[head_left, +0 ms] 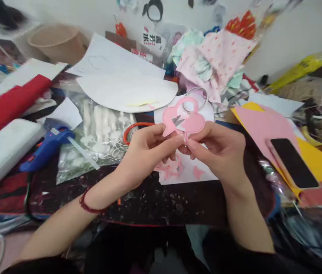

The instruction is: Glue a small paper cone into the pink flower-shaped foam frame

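A flat pink cutout (194,122) with rounded lobes and an open loop is held upright between both hands. My left hand (156,146) is closed, pinching its lower left part near the stem. My right hand (216,146) is closed too, its thumb and fingers gripping the bottom of the stem. Behind the loop shows a thin metal ring (202,91). Beneath the hands lies a white sheet (183,177), bearing pink cutout scraps (172,167) and a small pink piece (198,172). The fingertips partly hide one another.
On the left are a blue glue gun (48,146), a white block (9,152) and a plastic bag (92,133) of white items. An orange ring (126,131) lies beside my left hand. A phone (293,161) rests on pink and yellow sheets at right. Patterned cloth (220,57) is piled behind.
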Tool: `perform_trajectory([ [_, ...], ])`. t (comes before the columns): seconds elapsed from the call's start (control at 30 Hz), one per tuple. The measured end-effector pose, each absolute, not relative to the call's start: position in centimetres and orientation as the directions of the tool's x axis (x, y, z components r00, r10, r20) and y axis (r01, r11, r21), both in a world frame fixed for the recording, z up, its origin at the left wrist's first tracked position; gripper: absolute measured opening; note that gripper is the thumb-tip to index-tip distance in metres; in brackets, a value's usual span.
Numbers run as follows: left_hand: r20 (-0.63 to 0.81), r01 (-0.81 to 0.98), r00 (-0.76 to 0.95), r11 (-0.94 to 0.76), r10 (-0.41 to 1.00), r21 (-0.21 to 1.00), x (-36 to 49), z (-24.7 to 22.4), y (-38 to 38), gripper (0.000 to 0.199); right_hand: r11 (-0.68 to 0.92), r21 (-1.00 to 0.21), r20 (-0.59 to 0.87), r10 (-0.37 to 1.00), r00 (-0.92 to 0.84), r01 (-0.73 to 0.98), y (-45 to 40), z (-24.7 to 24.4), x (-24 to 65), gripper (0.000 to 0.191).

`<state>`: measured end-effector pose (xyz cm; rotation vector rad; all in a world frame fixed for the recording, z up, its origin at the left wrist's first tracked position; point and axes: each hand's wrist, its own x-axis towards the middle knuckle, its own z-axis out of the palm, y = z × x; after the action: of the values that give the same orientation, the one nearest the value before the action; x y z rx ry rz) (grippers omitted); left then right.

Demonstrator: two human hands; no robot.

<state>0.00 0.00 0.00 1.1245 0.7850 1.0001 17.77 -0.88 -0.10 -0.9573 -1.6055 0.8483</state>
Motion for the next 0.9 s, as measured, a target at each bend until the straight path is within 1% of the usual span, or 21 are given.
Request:
perform_trajectory([
  [0.9,-0.015,-0.228,0.366,0.105,0.930,0.968,-0.01,-0.11,-0.05,0.026,0.443,-0.881,0.422,0.895,-0.145,0.164,-0.94,-0.13,17.81,0.011],
])
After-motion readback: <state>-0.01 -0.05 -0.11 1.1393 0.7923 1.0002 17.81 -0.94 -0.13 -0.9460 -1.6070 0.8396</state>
